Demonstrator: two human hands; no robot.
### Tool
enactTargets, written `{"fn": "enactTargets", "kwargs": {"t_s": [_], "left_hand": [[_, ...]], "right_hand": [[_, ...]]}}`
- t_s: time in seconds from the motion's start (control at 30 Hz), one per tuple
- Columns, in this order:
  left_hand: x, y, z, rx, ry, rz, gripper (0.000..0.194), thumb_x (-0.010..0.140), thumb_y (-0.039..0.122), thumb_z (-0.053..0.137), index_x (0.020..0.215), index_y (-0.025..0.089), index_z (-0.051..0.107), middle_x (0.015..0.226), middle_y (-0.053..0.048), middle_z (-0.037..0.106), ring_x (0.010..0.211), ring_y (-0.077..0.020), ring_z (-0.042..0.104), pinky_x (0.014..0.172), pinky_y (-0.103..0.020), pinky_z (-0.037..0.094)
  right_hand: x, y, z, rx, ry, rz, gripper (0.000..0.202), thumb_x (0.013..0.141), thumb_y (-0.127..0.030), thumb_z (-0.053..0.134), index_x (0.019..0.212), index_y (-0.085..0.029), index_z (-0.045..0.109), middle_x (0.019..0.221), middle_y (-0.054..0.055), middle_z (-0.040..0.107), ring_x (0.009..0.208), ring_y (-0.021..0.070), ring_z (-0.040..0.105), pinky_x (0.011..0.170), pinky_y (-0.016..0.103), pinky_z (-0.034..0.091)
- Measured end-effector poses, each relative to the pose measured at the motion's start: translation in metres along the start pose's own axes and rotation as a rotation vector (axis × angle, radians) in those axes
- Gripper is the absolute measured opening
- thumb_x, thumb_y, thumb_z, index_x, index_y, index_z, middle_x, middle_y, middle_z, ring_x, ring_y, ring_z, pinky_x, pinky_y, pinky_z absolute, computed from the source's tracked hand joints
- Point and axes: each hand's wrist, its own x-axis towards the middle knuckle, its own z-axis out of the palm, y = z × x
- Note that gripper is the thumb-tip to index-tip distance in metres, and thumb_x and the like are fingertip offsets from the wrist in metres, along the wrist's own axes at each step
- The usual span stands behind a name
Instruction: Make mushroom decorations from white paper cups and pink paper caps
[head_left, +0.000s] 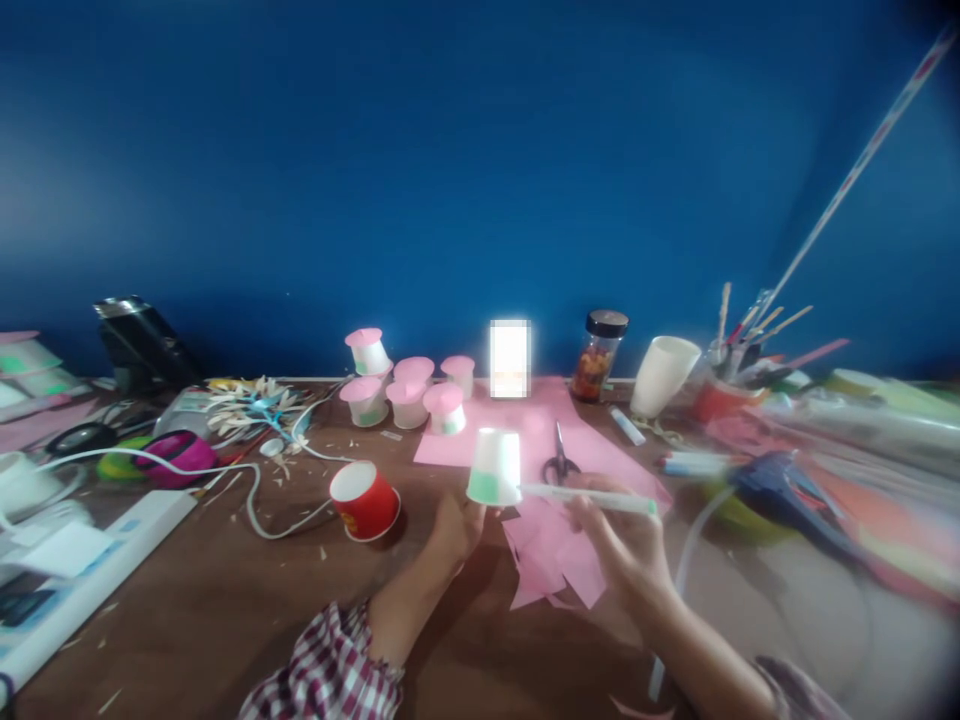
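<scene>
My left hand (459,528) holds a white paper cup (495,466) with a green patch low on its side, narrow end up. In my right hand (619,530) is a slim white marker (592,497) with a green end, lying sideways; its far tip meets the cup's right side. Beneath and behind the cup lies a pink paper sheet (540,410). Black scissors (559,465) rest on that sheet, just right of the cup. Pink paper scraps (544,560) are on the table between my hands.
Several pink-topped cups (409,400) stand behind on the left, near a red cup (365,503). A power strip (97,580) and white cable are at left. Along the back are a dark-lidded jar (598,360) and a white cup (664,372). A hot-glue-gun-like blue object (787,495) is blurred.
</scene>
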Motion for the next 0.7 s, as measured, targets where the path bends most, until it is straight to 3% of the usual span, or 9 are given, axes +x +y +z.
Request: {"fn": "enactTargets", "kwargs": {"t_s": [0.2,0.33,0.57,0.7], "left_hand": [[0.006,0.000,0.002,-0.076,-0.008,-0.048,0.024,0.079,0.030,0.048,0.066,0.018,0.064,0.066,-0.007,0.071,0.069,-0.0199,0.067,0.072,-0.034,0.053],[0.004,0.000,0.007,-0.168,-0.072,-0.066,0.014,0.074,0.026,0.053,0.069,0.018,0.064,0.068,-0.008,0.072,0.074,-0.0214,0.069,0.076,-0.035,0.054],[-0.005,0.011,0.010,-0.290,-0.159,-0.033,0.026,0.071,0.044,0.060,0.070,0.019,0.059,0.072,-0.008,0.070,0.071,-0.0212,0.065,0.074,-0.036,0.054],[-0.005,0.010,0.010,-0.312,-0.170,-0.033,0.025,0.071,0.045,0.059,0.071,0.019,0.058,0.071,-0.007,0.068,0.072,-0.0205,0.064,0.075,-0.037,0.053]], "right_hand": [[-0.010,-0.006,0.002,-0.028,-0.095,-0.070,0.014,0.093,-0.031,0.049,0.091,-0.019,0.058,0.061,0.000,0.058,0.054,0.0138,0.056,0.049,0.024,0.048],[-0.014,0.000,0.001,-0.077,-0.103,-0.125,0.010,0.092,-0.028,0.051,0.090,-0.020,0.056,0.067,0.001,0.058,0.056,0.0139,0.056,0.050,0.025,0.047],[-0.014,0.005,-0.002,-0.222,-0.171,-0.264,0.003,0.089,-0.021,0.053,0.089,-0.021,0.057,0.072,0.002,0.060,0.058,0.0139,0.058,0.050,0.024,0.047],[-0.013,0.004,-0.001,-0.280,-0.174,-0.360,0.003,0.088,-0.018,0.054,0.088,-0.021,0.057,0.073,0.001,0.061,0.063,0.0145,0.059,0.058,0.026,0.049]]}}
